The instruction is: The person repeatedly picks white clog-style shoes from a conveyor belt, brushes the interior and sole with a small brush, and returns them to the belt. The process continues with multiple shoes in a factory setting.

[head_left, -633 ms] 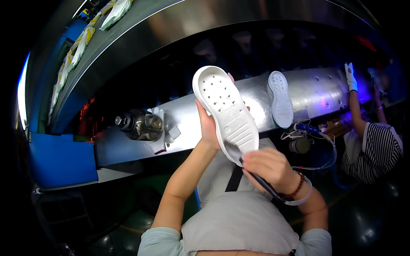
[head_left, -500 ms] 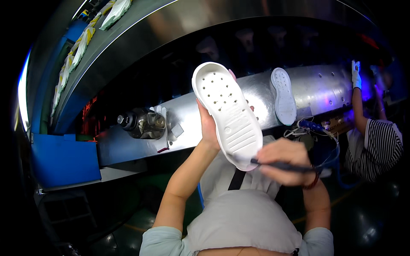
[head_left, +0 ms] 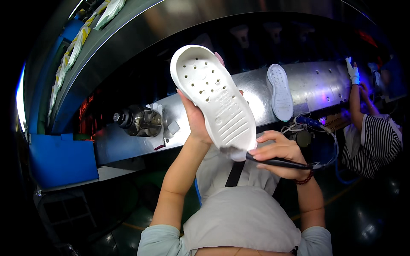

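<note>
A white shoe sole, dotted with small holes at its far end and ribbed at its near end, is tilted up in front of me. My left hand is closed around its left side and underside, with fingertips showing past the right edge. In my right hand is a black-handled brush, gripped between thumb and fingers. The blurred brush head lies against the sole's near end. Another white sole rests on the metal bench farther right.
A dark, see-through bottle stands on the bench at left, beside a small pale square. Cables and a blue connector lie at the bench's near edge. At right a person's white-gloved hand reaches up. A curved metal housing spans the far side.
The held sole has shifted up and to the left with my left hand. The brush has moved left across the sole's near end, and my right hand slightly left.
</note>
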A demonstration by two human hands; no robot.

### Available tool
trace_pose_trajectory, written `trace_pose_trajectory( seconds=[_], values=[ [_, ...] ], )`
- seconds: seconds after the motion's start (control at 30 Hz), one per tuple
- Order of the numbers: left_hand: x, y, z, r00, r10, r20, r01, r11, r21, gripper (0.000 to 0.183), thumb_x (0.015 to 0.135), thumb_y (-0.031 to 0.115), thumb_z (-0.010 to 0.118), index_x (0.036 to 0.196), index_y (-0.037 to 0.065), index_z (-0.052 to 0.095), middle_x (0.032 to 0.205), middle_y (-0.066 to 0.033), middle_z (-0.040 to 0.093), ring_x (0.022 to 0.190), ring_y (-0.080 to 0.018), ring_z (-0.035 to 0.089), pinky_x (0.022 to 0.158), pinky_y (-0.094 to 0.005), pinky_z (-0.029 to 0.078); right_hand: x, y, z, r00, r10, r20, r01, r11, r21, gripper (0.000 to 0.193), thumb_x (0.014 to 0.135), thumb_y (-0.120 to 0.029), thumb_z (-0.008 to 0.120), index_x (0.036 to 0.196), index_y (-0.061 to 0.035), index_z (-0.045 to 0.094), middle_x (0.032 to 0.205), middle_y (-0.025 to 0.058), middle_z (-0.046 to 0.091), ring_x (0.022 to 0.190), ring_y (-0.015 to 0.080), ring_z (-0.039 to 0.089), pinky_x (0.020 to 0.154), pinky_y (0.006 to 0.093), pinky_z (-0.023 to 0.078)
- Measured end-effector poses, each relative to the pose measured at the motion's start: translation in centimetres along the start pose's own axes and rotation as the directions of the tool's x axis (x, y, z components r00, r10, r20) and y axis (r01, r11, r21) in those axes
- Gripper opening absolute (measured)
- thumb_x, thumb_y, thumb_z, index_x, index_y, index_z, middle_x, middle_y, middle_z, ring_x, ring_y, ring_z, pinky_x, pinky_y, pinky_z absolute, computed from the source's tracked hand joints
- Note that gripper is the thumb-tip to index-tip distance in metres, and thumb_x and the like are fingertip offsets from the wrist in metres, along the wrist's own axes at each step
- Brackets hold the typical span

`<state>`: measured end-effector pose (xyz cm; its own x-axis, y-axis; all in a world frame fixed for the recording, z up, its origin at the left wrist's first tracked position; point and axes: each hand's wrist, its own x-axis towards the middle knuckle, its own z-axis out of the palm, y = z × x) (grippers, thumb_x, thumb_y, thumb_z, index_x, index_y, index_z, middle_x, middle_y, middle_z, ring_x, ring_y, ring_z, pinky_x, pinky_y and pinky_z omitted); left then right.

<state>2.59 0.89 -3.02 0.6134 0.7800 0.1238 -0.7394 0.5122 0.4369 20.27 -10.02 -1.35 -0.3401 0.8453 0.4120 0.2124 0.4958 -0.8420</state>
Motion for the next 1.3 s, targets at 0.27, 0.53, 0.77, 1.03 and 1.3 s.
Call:
trace_pose_trajectory(
  seconds=[0.27, 0.53, 0.77, 1.03, 1.3],
  values=[
    [-0.2, -0.6, 3.8, 0.975, 0.005, -0.22, -0.004, 1.0, 0.005, 0.085, 0.072, 0.069, 0.019, 0.126, 0.004, 0.023, 0.123, -0.015, 0.036, 0.108, -0.0281, 0.041, 0.09, -0.0391, 0.035, -0.2, 1.7, 0.8, 0.903, 0.344, -0.257, -0.014, 0.621, 0.784, 0.018, 0.071, 0.002, 0.058, 0.087, 0.0032, 0.051, 0.092, 0.0178, 0.056, 0.089, 0.0214, 0.055, 0.082, 0.0309, 0.042],
    [-1.3, -1.9, 1.6, 0.999, -0.007, -0.034, 0.005, 0.998, -0.056, 0.06, 0.085, 0.047, 0.018, 0.122, 0.001, 0.031, 0.116, -0.0166, 0.043, 0.103, -0.0259, 0.047, 0.087, -0.0364, 0.039, 0.7, -0.7, 0.3, 0.989, 0.104, -0.102, -0.061, 0.933, 0.354, 0.019, 0.064, 0.001, 0.062, 0.083, 0.001, 0.057, 0.086, 0.0135, 0.059, 0.084, 0.0208, 0.056, 0.083, 0.0334, 0.039],
    [-0.7, -0.9, 2.2, 0.992, -0.053, -0.112, 0.058, 0.997, 0.046, 0.049, 0.085, 0.037, 0.028, 0.119, 0.002, 0.035, 0.111, -0.015, 0.048, 0.097, -0.0236, 0.051, 0.085, -0.0345, 0.041, 2.7, -0.5, -1.8, 1.0, 0.02, 0.022, -0.024, 0.978, 0.206, 0.018, 0.063, 0.005, 0.062, 0.08, -0.0003, 0.059, 0.084, 0.0102, 0.06, 0.08, 0.0181, 0.056, 0.071, 0.0269, 0.044],
    [-0.6, -0.5, 2.6, 0.971, -0.214, -0.112, 0.232, 0.954, 0.189, 0.048, 0.081, 0.031, 0.038, 0.117, -0.001, 0.037, 0.107, -0.0157, 0.049, 0.095, -0.0213, 0.052, 0.081, -0.0311, 0.042, 2.7, -0.4, -2.1, 0.996, 0.081, 0.034, -0.086, 0.983, 0.165, 0.018, 0.063, 0.002, 0.064, 0.08, 0.0013, 0.059, 0.086, 0.0135, 0.06, 0.079, 0.019, 0.059, 0.071, 0.0263, 0.046],
    [-0.1, 1.0, 2.8, 0.844, -0.485, -0.231, 0.526, 0.832, 0.174, 0.049, 0.079, 0.034, 0.045, 0.113, -0.001, 0.041, 0.106, -0.016, 0.049, 0.092, -0.0205, 0.052, 0.076, -0.0295, 0.044, 2.6, -1.1, -2.2, 0.993, 0.038, 0.107, -0.044, 0.997, 0.057, 0.018, 0.063, -0.002, 0.066, 0.079, 0.0003, 0.06, 0.083, 0.0113, 0.061, 0.076, 0.0214, 0.06, 0.07, 0.0268, 0.048]
  ],
)
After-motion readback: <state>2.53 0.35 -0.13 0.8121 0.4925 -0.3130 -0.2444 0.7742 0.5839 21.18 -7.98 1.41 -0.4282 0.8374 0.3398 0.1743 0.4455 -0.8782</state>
